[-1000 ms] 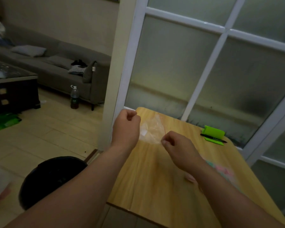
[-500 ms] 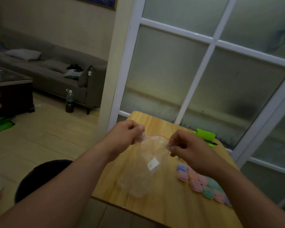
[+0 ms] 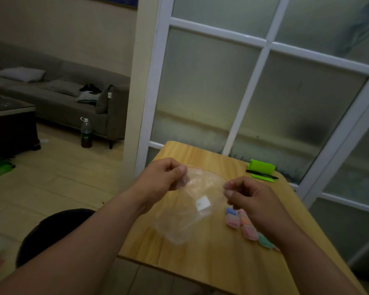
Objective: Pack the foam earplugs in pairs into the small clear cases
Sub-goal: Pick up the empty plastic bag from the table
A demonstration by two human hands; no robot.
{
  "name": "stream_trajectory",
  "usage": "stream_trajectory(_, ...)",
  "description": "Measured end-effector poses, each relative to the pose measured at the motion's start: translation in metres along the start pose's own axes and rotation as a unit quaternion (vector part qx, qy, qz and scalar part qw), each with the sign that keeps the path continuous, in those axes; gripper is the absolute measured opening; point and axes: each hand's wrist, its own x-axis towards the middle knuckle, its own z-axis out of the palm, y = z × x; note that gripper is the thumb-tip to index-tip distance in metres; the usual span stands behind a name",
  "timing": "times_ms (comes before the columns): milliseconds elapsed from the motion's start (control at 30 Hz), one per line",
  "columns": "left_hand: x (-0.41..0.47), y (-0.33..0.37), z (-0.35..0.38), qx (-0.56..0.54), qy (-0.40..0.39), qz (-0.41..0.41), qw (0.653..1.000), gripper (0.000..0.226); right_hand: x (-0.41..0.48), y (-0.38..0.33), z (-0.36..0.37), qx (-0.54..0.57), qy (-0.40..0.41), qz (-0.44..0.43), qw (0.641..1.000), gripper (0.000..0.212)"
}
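Head view: clear bag between both hands' grip.

Left hand and right hand pinch clear zip bag above table; coloured cases right of bag.

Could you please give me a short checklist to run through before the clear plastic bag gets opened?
1. Left hand pinches one top corner of the clear plastic zip bag: ok.
2. Right hand pinches the other corner: ok.
3. Bag's red-lined top edge faces up: ok.
4. Bag hangs over the wooden table, not the floor: ok.
5. Bag contents: cannot tell.
6. Small pastel plastic cases lie within reach beside the right hand: ok.
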Motion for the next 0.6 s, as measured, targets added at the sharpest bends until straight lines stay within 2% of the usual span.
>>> stream_trajectory(133,0.003,0.0,0.005,0.028,0.029,0.026,0.999,0.029,-0.001,0.001,-0.012,-0.032,-0.044,0.02,0.998,0.013)
stream_trajectory(333,0.004,-0.004,0.012,0.039,0.042,0.052,0.997,0.023,0.005,0.001,-0.029,-0.019,-0.029,0.011,0.999,0.033)
stream_trajectory(467,0.001,-0.001,0.018,0.025,0.052,0.054,0.997,0.025,-0.001,0.012,-0.019,0.072,-0.009,0.066,0.995,0.014)
stream_trajectory(600,-0.003,-0.004,0.019,-0.001,0.022,0.037,0.999,0.027,-0.003,0.016,-0.02,0.087,0.02,0.087,0.992,0.02)
